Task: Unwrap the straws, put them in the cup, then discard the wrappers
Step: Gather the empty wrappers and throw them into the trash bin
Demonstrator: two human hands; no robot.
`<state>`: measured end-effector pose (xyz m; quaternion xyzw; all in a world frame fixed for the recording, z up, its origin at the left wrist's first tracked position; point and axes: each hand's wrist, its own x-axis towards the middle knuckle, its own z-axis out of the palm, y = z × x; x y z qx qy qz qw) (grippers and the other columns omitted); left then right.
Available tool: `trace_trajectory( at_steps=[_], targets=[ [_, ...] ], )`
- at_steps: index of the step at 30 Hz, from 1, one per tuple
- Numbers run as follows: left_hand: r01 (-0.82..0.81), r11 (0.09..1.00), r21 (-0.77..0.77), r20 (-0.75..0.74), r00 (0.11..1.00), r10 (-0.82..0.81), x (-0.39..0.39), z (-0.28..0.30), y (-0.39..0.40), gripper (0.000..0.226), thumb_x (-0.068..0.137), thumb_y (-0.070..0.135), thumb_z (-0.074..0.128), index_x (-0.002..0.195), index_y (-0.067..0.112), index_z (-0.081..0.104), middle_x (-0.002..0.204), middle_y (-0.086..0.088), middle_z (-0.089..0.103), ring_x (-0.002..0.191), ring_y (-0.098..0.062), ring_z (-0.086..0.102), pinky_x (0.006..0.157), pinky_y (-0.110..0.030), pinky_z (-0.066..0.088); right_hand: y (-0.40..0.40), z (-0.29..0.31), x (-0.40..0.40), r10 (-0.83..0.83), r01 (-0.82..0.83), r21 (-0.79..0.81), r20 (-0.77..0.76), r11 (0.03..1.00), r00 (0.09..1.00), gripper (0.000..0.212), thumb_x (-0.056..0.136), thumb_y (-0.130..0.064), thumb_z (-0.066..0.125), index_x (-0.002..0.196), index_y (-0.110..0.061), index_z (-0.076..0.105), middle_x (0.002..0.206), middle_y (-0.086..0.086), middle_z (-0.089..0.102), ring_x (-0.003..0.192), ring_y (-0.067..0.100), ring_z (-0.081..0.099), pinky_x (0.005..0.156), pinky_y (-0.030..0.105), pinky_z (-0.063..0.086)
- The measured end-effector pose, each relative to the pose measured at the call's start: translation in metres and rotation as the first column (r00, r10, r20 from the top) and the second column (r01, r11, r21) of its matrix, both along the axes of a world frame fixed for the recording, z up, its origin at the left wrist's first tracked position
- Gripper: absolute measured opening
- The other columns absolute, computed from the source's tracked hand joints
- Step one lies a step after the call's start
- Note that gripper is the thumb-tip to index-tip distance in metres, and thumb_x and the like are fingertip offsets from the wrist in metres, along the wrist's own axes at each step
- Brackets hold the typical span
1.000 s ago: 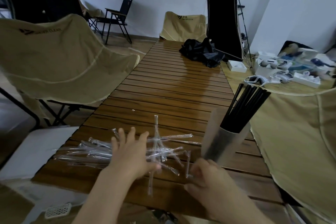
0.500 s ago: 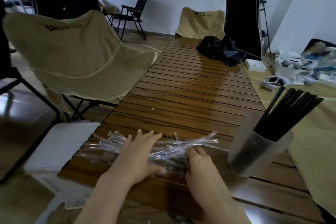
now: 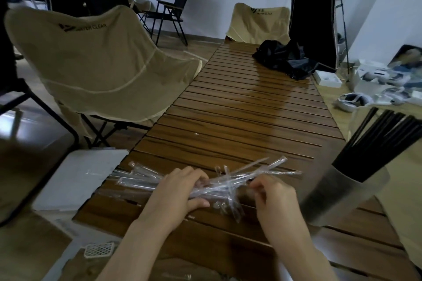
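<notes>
Both hands curl round the bundle of clear wrappers (image 3: pixel 228 183) on the table (image 3: pixel 246 107): left hand (image 3: pixel 180 191) grips its left part, right hand (image 3: pixel 274 198) its right. The cup (image 3: pixel 342 196) of black straws (image 3: pixel 376 141) stands just right.

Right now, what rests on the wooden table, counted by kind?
Cup, holding black straws: 1
Heap of clear wrappers, too tangled to count singly: 1
Black cloth: 1
Total: 3
</notes>
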<state>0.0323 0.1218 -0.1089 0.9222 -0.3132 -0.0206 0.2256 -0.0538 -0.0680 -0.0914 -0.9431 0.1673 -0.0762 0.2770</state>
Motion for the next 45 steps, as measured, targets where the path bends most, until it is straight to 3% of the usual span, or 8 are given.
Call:
trace_trajectory(
  at_steps=[10,16,20,22,26,30,35,45],
  targets=[
    [-0.019,1.000,0.003,0.143,0.990,0.018,-0.002,0.002,-0.015,0.005,0.098,0.035,0.046,0.103,0.035,0.048,0.099,0.018,0.051,0.092,-0.001,0.047,0.085,-0.022,0.040,0.003,0.003,-0.004,0.011,-0.009,-0.026,0.079,1.000,0.997,0.032,0.089,-0.010,0.060,0.117,-0.025,0.056,0.117,-0.012,0.049,0.090,0.000,0.051,0.066,0.008,0.043],
    [-0.034,0.994,-0.099,0.129,0.991,0.047,-0.003,0.020,-0.016,0.014,0.093,0.026,0.055,0.105,0.033,0.051,0.091,0.017,0.059,0.082,0.002,0.057,0.077,-0.022,0.051,0.000,0.007,-0.005,-0.072,0.073,-0.005,0.087,0.997,0.994,0.026,0.089,-0.013,0.061,0.112,-0.024,0.057,0.110,-0.010,0.048,0.090,0.005,0.053,0.076,0.016,0.049],
    [-0.077,0.965,-0.250,0.028,0.996,0.087,0.001,0.027,-0.019,0.011,0.096,0.024,0.051,0.103,0.032,0.050,0.088,0.016,0.058,0.070,0.003,0.058,0.057,-0.016,0.047,0.001,0.007,-0.004,-0.096,0.095,0.006,0.074,0.995,0.993,0.030,0.088,-0.016,0.064,0.116,-0.024,0.056,0.110,-0.011,0.047,0.091,0.005,0.054,0.076,0.016,0.049],
    [-0.101,0.904,-0.415,-0.029,0.995,0.098,0.001,0.035,-0.023,0.008,0.097,0.028,0.048,0.104,0.030,0.051,0.082,0.011,0.058,0.064,0.004,0.058,0.050,-0.013,0.045,0.001,0.007,-0.003,-0.100,0.100,0.003,0.062,0.995,0.993,0.033,0.088,-0.014,0.064,0.118,-0.024,0.055,0.113,-0.010,0.047,0.093,0.006,0.054,0.075,0.015,0.048],
    [-0.114,0.758,-0.643,0.033,0.984,0.176,-0.002,0.057,-0.025,0.033,0.092,0.044,0.041,0.104,0.017,0.057,0.073,0.006,0.057,0.061,-0.001,0.058,0.051,-0.013,0.046,0.002,0.007,-0.002,-0.070,0.070,0.002,0.092,0.998,0.993,0.034,0.090,-0.013,0.061,0.121,-0.023,0.054,0.118,-0.008,0.048,0.091,0.003,0.052,0.063,0.008,0.043],
    [-0.053,0.616,-0.786,0.120,0.965,0.235,0.000,0.073,-0.019,0.025,0.098,0.032,0.044,0.098,0.011,0.056,0.069,0.003,0.052,0.059,-0.014,0.054,0.051,-0.022,0.046,0.004,0.005,-0.001,-0.028,0.026,0.019,0.098,0.999,0.995,0.034,0.092,-0.011,0.057,0.123,-0.023,0.052,0.121,-0.008,0.046,0.092,0.003,0.053,0.063,0.010,0.044],
    [-0.074,0.441,-0.895,0.030,0.974,0.224,-0.005,0.085,-0.021,0.021,0.097,0.024,0.047,0.091,0.006,0.055,0.071,-0.009,0.053,0.063,-0.019,0.052,0.061,-0.015,0.048,0.006,0.003,0.000,-0.012,0.009,0.032,0.088,0.999,0.996,0.033,0.092,-0.012,0.056,0.123,-0.024,0.052,0.121,-0.009,0.045,0.092,0.003,0.052,0.061,0.009,0.043],
    [-0.272,0.644,-0.715,-0.173,0.962,0.214,0.004,0.054,-0.019,0.021,0.085,0.042,0.061,0.094,0.023,0.063,0.080,0.005,0.063,0.076,-0.006,0.063,0.070,-0.019,0.052,0.003,0.002,0.002,-0.022,0.019,0.046,0.056,0.999,0.998,0.035,0.090,-0.014,0.060,0.122,-0.026,0.052,0.121,-0.009,0.045,0.096,0.003,0.052,0.064,0.008,0.043]
  ],
)
